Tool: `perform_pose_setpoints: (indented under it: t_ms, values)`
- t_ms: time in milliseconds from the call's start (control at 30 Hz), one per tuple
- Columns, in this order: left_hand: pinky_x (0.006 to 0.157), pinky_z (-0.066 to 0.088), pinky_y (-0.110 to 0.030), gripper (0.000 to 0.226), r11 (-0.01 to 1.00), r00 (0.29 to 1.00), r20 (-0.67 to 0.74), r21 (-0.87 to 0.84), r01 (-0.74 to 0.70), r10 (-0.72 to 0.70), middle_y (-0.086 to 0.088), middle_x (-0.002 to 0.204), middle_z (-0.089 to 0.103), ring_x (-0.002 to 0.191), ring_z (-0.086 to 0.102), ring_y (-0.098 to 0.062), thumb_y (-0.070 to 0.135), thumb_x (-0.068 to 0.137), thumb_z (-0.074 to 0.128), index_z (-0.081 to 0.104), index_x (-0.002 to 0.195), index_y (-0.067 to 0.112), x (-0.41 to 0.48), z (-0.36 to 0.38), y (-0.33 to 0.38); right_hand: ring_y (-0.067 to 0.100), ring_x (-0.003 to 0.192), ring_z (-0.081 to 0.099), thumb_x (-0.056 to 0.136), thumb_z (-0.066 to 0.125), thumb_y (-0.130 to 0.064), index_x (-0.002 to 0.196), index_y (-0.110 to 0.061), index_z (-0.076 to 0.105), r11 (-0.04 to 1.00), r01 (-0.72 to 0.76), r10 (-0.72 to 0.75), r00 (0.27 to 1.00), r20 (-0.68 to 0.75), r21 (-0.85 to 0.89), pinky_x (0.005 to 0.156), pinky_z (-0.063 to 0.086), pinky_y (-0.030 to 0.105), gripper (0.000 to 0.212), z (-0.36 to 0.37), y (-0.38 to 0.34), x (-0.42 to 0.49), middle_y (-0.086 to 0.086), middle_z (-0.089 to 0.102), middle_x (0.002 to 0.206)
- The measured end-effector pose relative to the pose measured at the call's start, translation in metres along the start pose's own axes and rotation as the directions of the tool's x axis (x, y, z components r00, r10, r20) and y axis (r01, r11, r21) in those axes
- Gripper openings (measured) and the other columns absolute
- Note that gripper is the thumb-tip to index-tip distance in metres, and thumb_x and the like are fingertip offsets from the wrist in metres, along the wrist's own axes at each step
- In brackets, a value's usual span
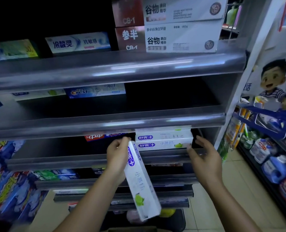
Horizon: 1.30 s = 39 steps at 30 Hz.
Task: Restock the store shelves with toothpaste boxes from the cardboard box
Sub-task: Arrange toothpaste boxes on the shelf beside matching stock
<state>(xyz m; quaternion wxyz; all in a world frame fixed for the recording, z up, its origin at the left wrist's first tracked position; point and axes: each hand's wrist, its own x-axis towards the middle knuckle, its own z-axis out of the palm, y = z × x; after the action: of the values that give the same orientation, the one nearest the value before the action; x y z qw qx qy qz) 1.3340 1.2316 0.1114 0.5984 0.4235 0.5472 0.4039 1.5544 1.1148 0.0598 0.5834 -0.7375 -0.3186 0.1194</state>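
My left hand (117,154) grips the top end of a white toothpaste box (141,183) with purple lettering and a green fruit picture; the box hangs tilted, its lower end toward me. Two matching boxes (164,141) lie stacked on the third shelf (155,155) just to the right of that hand. My right hand (204,158) is spread open with its fingertips at the right end of the stack, holding nothing. The cardboard box is not in view.
Grey shelves rise above with other toothpaste brands: a Crest box (95,92), red-and-white boxes (165,24) at the top. A red box (105,136) lies left of the stack. Blue packs (8,178) hang at left. Detergent bottles (269,163) fill a rack at right.
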Motion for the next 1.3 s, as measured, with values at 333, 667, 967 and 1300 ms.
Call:
perform_pose_setpoints:
  t_ms: [333, 667, 967, 1300]
  values:
    - [0.048, 0.043, -0.026, 0.027, 0.909, 0.942, -0.325, -0.411, -0.067, -0.078, 0.002, 0.055, 0.053, 0.048, 0.051, -0.019, 0.027, 0.095, 0.052, 0.041, 0.071, 0.02, 0.005, 0.02, 0.009, 0.027, 0.085, 0.075, 0.076, 0.082, -0.047, 0.102, -0.02, 0.079, 0.913, -0.33, 0.071, 0.709, 0.701, 0.241, 0.065, 0.059, 0.034, 0.038, -0.009, -0.016, -0.052, 0.009, 0.077, 0.098]
    - [0.076, 0.046, -0.042, 0.028, 0.959, 0.955, -0.258, -0.2, -0.199, 0.144, -0.002, 0.074, 0.067, 0.079, 0.061, -0.024, 0.034, 0.1, 0.048, 0.062, 0.082, 0.017, -0.002, 0.008, -0.009, 0.026, 0.082, 0.076, 0.071, 0.085, 0.006, 0.106, -0.005, 0.074, 0.879, -0.183, 0.036, 0.946, 0.321, 0.44, 0.072, 0.063, 0.033, 0.038, -0.016, -0.014, -0.025, 0.012, 0.078, 0.093]
    - [0.073, 0.057, -0.015, 0.025, 0.9, 0.9, -0.02, -0.007, -0.436, 0.435, 0.001, 0.09, 0.08, 0.083, 0.075, -0.01, -0.007, 0.084, 0.075, 0.075, 0.098, 0.013, 0.004, -0.002, -0.024, 0.016, 0.092, 0.077, 0.081, 0.081, 0.001, 0.116, -0.005, 0.074, 0.897, -0.063, -0.001, 0.99, 0.144, 0.438, 0.082, 0.062, 0.027, 0.036, -0.014, -0.024, 0.008, 0.003, 0.08, 0.099]
    - [0.072, 0.054, -0.008, 0.032, 0.844, 0.862, 0.011, 0.195, -0.499, 0.507, 0.024, 0.091, 0.076, 0.088, 0.072, 0.003, 0.011, 0.082, 0.085, 0.07, 0.094, 0.037, 0.027, 0.005, -0.023, -0.001, 0.084, 0.065, 0.09, 0.077, -0.027, 0.121, -0.014, 0.073, 0.992, 0.108, -0.11, 0.993, 0.032, 0.057, 0.067, 0.043, 0.0, 0.033, 0.004, -0.01, 0.035, -0.008, 0.072, 0.102]
